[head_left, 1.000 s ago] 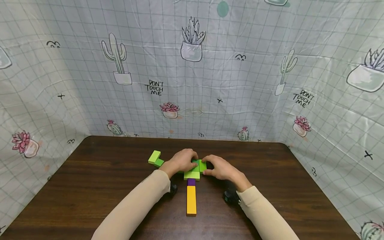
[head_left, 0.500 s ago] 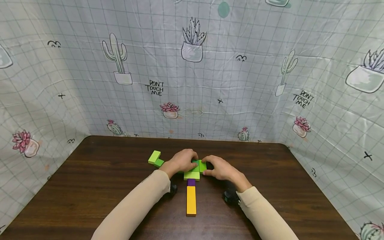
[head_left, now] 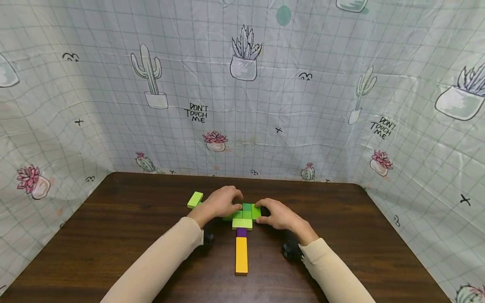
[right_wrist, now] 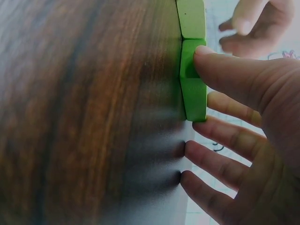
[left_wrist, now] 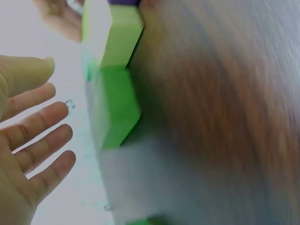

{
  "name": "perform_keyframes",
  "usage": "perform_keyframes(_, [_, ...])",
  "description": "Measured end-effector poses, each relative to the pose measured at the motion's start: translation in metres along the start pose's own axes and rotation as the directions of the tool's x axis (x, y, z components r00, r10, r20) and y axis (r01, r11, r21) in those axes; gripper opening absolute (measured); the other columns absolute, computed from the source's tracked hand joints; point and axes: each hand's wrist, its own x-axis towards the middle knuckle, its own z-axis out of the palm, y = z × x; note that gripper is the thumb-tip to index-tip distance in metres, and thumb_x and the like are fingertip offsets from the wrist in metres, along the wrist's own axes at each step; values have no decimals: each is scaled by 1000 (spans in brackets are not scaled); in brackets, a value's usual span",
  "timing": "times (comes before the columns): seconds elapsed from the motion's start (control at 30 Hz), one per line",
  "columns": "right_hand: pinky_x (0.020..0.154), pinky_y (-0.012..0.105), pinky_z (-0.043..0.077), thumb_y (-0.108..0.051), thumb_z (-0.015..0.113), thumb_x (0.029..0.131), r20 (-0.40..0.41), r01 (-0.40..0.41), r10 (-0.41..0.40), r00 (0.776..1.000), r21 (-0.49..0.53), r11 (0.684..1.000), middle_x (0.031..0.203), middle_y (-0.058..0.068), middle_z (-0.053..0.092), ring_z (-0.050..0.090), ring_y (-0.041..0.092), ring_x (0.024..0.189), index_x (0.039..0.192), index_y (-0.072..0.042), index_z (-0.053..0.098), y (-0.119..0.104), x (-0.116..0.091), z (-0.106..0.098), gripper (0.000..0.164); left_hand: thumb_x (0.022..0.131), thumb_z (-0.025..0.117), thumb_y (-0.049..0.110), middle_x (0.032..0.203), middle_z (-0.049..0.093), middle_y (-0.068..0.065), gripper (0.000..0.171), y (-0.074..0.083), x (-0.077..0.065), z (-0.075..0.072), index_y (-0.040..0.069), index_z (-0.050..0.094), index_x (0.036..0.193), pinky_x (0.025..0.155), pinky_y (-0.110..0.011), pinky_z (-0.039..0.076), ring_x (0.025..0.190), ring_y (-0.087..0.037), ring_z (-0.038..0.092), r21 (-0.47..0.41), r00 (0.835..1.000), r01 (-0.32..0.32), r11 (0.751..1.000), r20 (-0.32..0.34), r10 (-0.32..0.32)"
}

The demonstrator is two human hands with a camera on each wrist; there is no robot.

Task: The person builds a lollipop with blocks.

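Several green wooden blocks lie side by side mid-table, with a lime block along their near side. Below it, a purple block and a long yellow-orange block run toward the person in a line. My right hand pinches the rightmost green block, its thumb on the near side and fingers at the far side. In the left wrist view, my left hand has its fingers spread, apart from the green block beside it. My left wrist partly hides the blocks on the left.
Another lime block lies at an angle to the left, near the left hand. The dark wooden table ends at a hanging printed cloth behind and at both sides. A dark wrist camera sits under the right wrist.
My left hand has come off the green blocks and shifted left, uncovering more of them. The right hand stays at the rightmost green block. The head view has tilted slightly.
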Motion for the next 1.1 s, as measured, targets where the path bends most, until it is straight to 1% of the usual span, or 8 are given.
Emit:
perform_keyframes(0.1, [99, 44, 42, -24, 72, 87, -1, -9, 9, 1000, -3, 1000, 124, 8, 59, 54, 25, 115, 124, -6, 60, 0, 0, 1, 43, 90, 67, 24, 113, 61, -4, 31, -7, -9, -8, 10, 66, 118, 90, -39, 48, 105, -22, 57, 6, 999, -1, 1000, -35, 1])
perform_keyframes(0.2, [100, 44, 41, -23, 72, 87, -4, -16, 16, 1000, -6, 1000, 124, 8, 59, 54, 25, 116, 124, -6, 60, 0, 0, 1, 43, 89, 69, 22, 111, 62, -5, 30, -15, -20, -13, 9, 67, 116, 90, -39, 48, 105, -23, 57, 22, 998, -12, 1000, -63, 14])
perform_keyframes(0.3, [100, 44, 41, -23, 72, 87, -4, -18, 18, 1000, -12, 1000, 125, 8, 59, 53, 26, 117, 125, -6, 60, 0, 0, 2, 44, 89, 69, 21, 111, 61, -6, 30, -24, -31, -14, 8, 67, 116, 90, -40, 48, 104, -25, 57, 41, 997, -20, 999, -73, 23])
perform_keyframes(0.53, [100, 44, 41, -24, 72, 87, -6, -16, 16, 1000, -6, 1000, 126, 8, 58, 53, 26, 118, 125, -6, 59, 1, 0, 3, 44, 87, 71, 20, 110, 60, -6, 29, -44, -51, -14, 10, 67, 114, 88, -42, 47, 104, -26, 56, 76, 997, 1, 997, -80, 5])
perform_keyframes(0.67, [100, 44, 41, -24, 72, 87, -10, -13, 13, 1000, -8, 1000, 126, 8, 58, 53, 26, 118, 125, -7, 59, 2, 0, 3, 44, 86, 72, 20, 110, 60, -6, 30, -56, -58, -14, 10, 67, 114, 86, -43, 47, 105, -27, 55, 76, 996, 20, 997, -83, -14])
perform_keyframes(0.8, [100, 44, 41, -24, 72, 87, -11, -8, 8, 1000, -9, 1000, 125, 8, 58, 53, 26, 118, 125, -7, 59, 2, 0, 3, 43, 85, 73, 20, 108, 60, -6, 31, -65, -63, -15, 9, 67, 114, 83, -42, 48, 101, -26, 56, 66, 996, 36, 997, -86, -30])
perform_keyframes(0.9, [100, 44, 41, -23, 72, 87, -9, -5, 5, 1000, -3, 1000, 125, 8, 58, 53, 26, 118, 125, -7, 59, 1, 0, 2, 43, 85, 74, 19, 108, 60, -6, 31, -69, -65, -16, 8, 68, 114, 81, -42, 48, 98, -26, 56, 64, 996, 36, 997, -88, -30])
perform_keyframes(1.1, [100, 44, 41, -24, 72, 87, -7, -4, 4, 1000, -2, 1000, 125, 8, 58, 53, 26, 117, 125, -7, 60, 1, 0, 3, 43, 84, 74, 17, 112, 60, -9, 31, -73, -67, -17, 7, 70, 113, 82, -43, 48, 102, -29, 55, 113, 997, 22, 993, -77, -14])
